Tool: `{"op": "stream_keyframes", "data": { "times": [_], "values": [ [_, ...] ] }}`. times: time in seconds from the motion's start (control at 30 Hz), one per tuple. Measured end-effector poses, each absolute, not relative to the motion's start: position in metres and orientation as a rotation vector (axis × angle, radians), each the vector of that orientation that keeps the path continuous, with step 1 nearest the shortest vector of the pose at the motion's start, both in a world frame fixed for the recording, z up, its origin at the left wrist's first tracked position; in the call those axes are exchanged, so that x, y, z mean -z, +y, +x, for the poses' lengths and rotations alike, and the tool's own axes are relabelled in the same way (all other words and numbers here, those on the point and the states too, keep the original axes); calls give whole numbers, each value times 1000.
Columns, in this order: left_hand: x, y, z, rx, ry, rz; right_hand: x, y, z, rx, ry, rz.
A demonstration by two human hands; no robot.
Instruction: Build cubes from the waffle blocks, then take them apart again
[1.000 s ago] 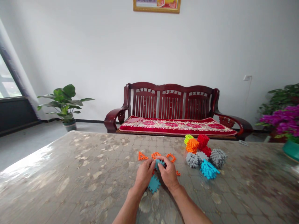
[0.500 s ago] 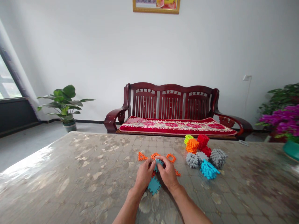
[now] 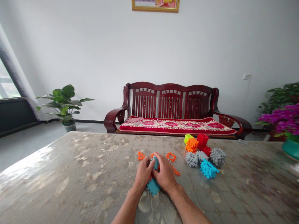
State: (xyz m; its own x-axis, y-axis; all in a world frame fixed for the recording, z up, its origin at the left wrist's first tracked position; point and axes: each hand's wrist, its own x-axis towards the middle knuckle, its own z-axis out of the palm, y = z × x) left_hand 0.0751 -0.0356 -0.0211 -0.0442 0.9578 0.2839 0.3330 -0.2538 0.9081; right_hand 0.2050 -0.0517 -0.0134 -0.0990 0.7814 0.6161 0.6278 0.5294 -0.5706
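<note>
Both my left hand [image 3: 143, 171] and my right hand [image 3: 165, 172] are closed on a teal interlocking tile [image 3: 155, 163] with toothed edges, held between them. Below the fingers, a second teal tile [image 3: 153, 186] shows, with bits of orange beside it; I cannot tell whether the pieces are joined. An orange triangular piece [image 3: 140, 156] lies beyond my left fingers. Past my right fingers lies an orange ring-shaped piece [image 3: 171, 156], and another orange piece [image 3: 176, 170] sticks out beside that hand. One more orange piece behind the fingertips is mostly hidden.
Right of my hands on the patterned tabletop [image 3: 93, 186] sit stacks of toothed pieces: grey [image 3: 218, 157], blue [image 3: 208, 168], red [image 3: 202, 141], orange [image 3: 192, 145] and yellow-green [image 3: 187, 138]. A wooden bench [image 3: 171, 102] stands behind the table. Purple flowers [image 3: 282, 118] are at right.
My right hand has shifted slightly left and turned over the held tile, its fingers now covering more of it. The teal tile underneath has moved slightly left.
</note>
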Motion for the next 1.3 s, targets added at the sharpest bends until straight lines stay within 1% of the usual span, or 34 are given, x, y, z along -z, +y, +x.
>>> {"op": "stream_keyframes", "data": {
  "times": [0.3, 0.6, 0.77, 0.93, 1.03, 1.17, 1.3],
  "values": [
    [16, -40, 77, -1265, 1425, 1666, 15, -50, 209, -344, -1722, -1202],
    [17, -41, 77, -1328, 1242, 1551, 16, -48, 211, -411, -1622, -1163],
    [15, -42, 78, -1331, 1265, 1565, 17, -47, 211, -450, -1584, -1144],
    [17, -40, 76, -1373, 1376, 1533, 23, -43, 212, -371, -1521, -1194],
    [17, -39, 74, -1418, 1422, 1497, 26, -40, 214, -248, -1501, -1223],
    [16, -40, 74, -1382, 1470, 1512, 26, -38, 220, -51, -1463, -1279],
    [11, -42, 74, -1349, 1537, 1548, 22, -43, 223, 29, -1447, -1301]
  ]
}}
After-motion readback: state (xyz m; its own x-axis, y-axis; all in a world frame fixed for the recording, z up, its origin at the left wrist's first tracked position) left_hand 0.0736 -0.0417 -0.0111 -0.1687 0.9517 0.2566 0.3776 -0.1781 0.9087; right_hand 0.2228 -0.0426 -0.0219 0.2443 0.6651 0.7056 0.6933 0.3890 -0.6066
